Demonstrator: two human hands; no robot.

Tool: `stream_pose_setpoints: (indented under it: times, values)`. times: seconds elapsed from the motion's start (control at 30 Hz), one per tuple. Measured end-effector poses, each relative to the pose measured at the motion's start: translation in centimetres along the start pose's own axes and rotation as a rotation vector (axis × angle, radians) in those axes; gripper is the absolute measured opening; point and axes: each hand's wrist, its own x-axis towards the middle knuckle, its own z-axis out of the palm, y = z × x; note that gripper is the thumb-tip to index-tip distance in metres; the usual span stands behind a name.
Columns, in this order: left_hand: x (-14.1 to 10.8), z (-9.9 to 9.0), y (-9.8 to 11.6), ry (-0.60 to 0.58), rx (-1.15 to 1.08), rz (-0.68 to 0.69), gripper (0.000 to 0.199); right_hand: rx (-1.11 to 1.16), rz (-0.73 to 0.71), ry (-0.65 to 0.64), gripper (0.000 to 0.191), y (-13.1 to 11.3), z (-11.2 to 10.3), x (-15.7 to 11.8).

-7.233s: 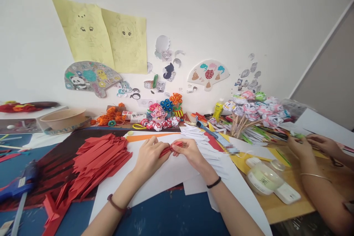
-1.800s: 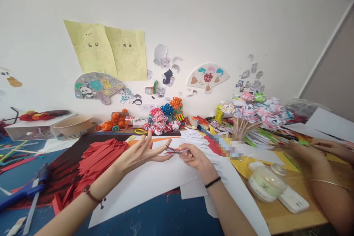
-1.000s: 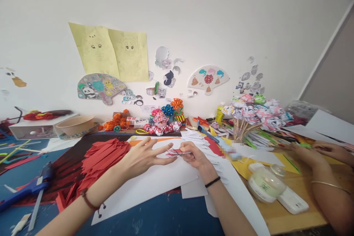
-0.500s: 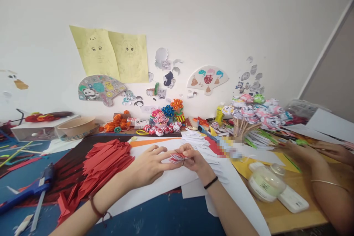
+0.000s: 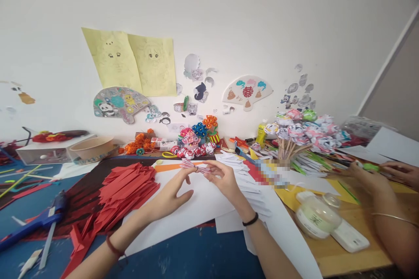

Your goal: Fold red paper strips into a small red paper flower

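A small bundle of folded red-and-white paper (image 5: pixel 189 164), cinched around its middle by a thin dark tie, is pinched at its right end between the thumb and fingers of my right hand (image 5: pixel 225 182). Against the bundle's left part rest the fingers of my left hand (image 5: pixel 170 194), whose thumb stands well apart. Beneath both hands lies a large white sheet (image 5: pixel 203 202). A pile of folded red paper strips (image 5: pixel 126 189) is left of my left hand. Folded white paper strips (image 5: pixel 250 192) fan out beyond my right wrist.
A blue glue gun (image 5: pixel 49 218) and a brush (image 5: pixel 31 263) lie at the left. Paper flowers on sticks (image 5: pixel 291 135) stand at the back right. Near the right edge are a clear bottle (image 5: pixel 316 216), a white flat device (image 5: pixel 351 236) and another person's hands (image 5: pixel 369 178).
The bundle has risen slightly and moved left, turning its striped end upward. My left thumb has come away from the fingers, and my right hand has shifted its hold.
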Motion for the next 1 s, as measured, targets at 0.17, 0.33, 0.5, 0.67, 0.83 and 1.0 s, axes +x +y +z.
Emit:
stream_pose_setpoints:
  times: [0.17, 0.33, 0.5, 0.67, 0.83, 1.0]
  values:
    - [-0.3, 0.3, -0.5, -0.044, -0.226, -0.095, 0.055, -0.343, -0.265, -0.012, 0.017, 0.1, 0.8, -0.7]
    - [0.3, 1.0, 0.2, -0.020, -0.315, -0.106, 0.050, -0.511, -0.318, 0.077, 0.016, 1.2, 1.6, -1.4]
    - [0.5, 2.2, 0.6, 0.039, -0.378, -0.094, 0.046, -0.492, -0.326, 0.087, 0.019, 1.0, 1.8, -1.7]
    - [0.1, 2.2, 0.9, 0.043, -0.539, -0.103, 0.041, -0.387, -0.299, 0.086, 0.018, 0.2, 1.9, -1.7]
    - [0.2, 1.2, 1.2, 0.056, -0.477, -0.084, 0.034, 0.001, 0.011, 0.123, 0.019, -0.3, 2.4, -1.5]
    - [0.4, 0.7, 1.3, 0.094, -0.145, -0.023, 0.037, 0.221, 0.097, 0.136, 0.026, -0.4, 2.4, -0.9]
